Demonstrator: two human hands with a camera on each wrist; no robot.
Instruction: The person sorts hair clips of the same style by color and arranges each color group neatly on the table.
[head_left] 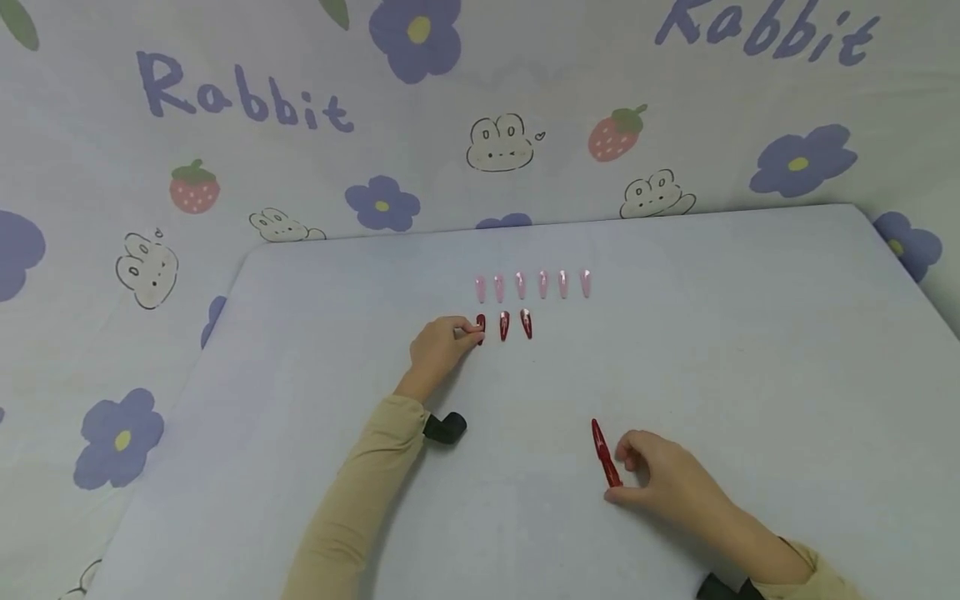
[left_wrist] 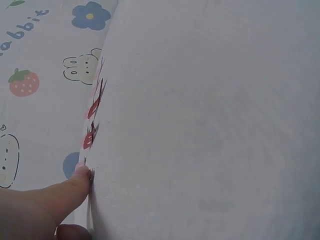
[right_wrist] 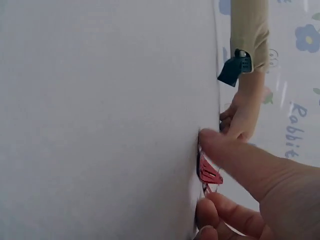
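Note:
In the head view, my left hand point(head_left: 441, 348) pinches a red hair clip point(head_left: 481, 320) between thumb and fingertips at the left end of a short row. Beside it lie two more red hair clips, a middle one point(head_left: 504, 326) and a right one point(head_left: 527, 323). Nearer me, a pair of red hair clips point(head_left: 602, 454) lies end to end in a slanted line. My right hand point(head_left: 667, 479) is just right of that pair, thumb at its lower end and fingers bent, with a gap between them. The right wrist view shows red clip point(right_wrist: 209, 172) between thumb and fingers.
A row of several pink hair clips point(head_left: 521, 285) lies behind the red row. The white tabletop point(head_left: 750, 333) ends at a far edge, with a printed rabbit-and-flower cloth point(head_left: 300, 175) behind. Black wrist cameras point(head_left: 446, 428) sit at both sleeves.

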